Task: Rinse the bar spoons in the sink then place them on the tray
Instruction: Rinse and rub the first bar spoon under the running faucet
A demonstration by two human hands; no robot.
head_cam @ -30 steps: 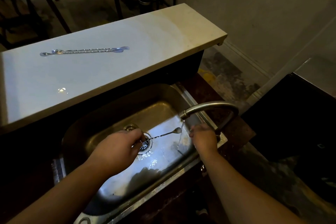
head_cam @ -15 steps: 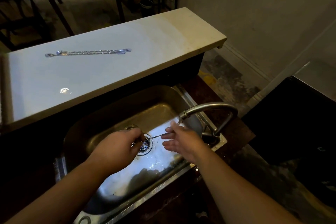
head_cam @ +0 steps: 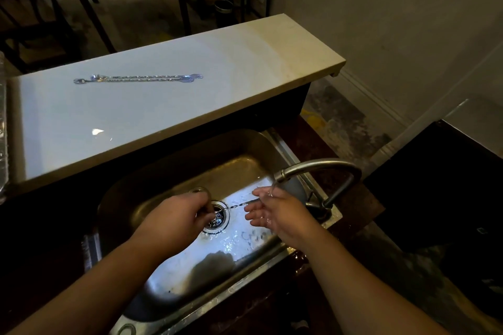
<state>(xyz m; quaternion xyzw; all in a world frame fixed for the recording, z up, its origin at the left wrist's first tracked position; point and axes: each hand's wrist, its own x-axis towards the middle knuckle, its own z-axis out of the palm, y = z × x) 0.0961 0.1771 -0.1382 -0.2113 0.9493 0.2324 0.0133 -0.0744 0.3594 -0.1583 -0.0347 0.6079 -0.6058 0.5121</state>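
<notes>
We've got open basin left of the drain [head_cam: 216, 217]; tap [head_cam: 321, 168] arches over sink's [head_cam: 163, 168] right side, counter [head_cam: 163, 106] overhangs far edge.

Head camera looks steeply down, close over the sink [head_cam: 245, 149].

The table [head_cam: 245, 68] is a long, pale slab set above and behind the sink [head_cam: 163, 171]. Its surface is smooth and glossy, with one bright light reflection near the front edge. Bar spoons [head_cam: 137, 79] with twisted stems lie flat on it, bunched side by side, left of centre and parallel to its length.
</notes>
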